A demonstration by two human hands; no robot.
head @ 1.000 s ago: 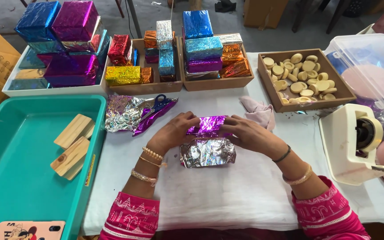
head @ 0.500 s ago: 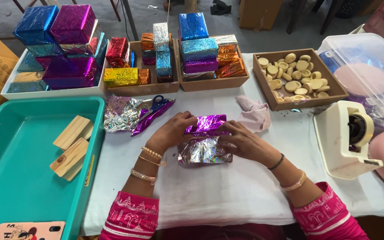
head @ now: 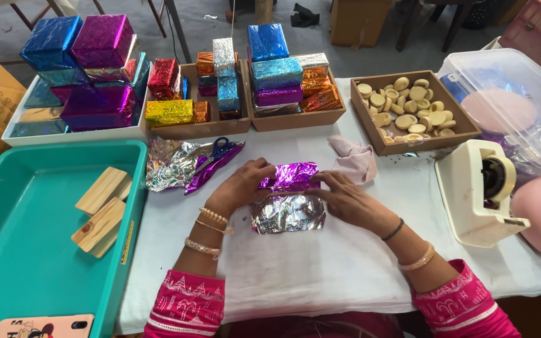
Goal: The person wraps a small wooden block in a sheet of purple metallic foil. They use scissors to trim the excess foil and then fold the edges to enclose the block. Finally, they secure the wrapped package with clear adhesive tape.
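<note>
Both hands have lowered the purple foil (head: 290, 177) flatter onto the white table (head: 320, 275), over its silver flap (head: 288, 214). Left hand (head: 243, 186) and right hand (head: 345, 199) press its ends with fingers closed. I think firm, even creasing helps; behind wait trays of wrapped boxes (head: 277, 75).

**A small gift-wrapping workshop**

You sit at a packing table (head: 320, 275) covered in white cloth, set up as a hand-wrapping workshop. Wooden trays (head: 295, 119) hold stacks of foil-wrapped boxes (head: 103, 40), and another tray holds round pale pieces (head: 408, 106). A desk tape dispenser (head: 480, 188), loose foil sheets (head: 173, 164) and a teal bin (head: 7, 250) of wooden blocks (head: 101, 206) surround your place.
</note>
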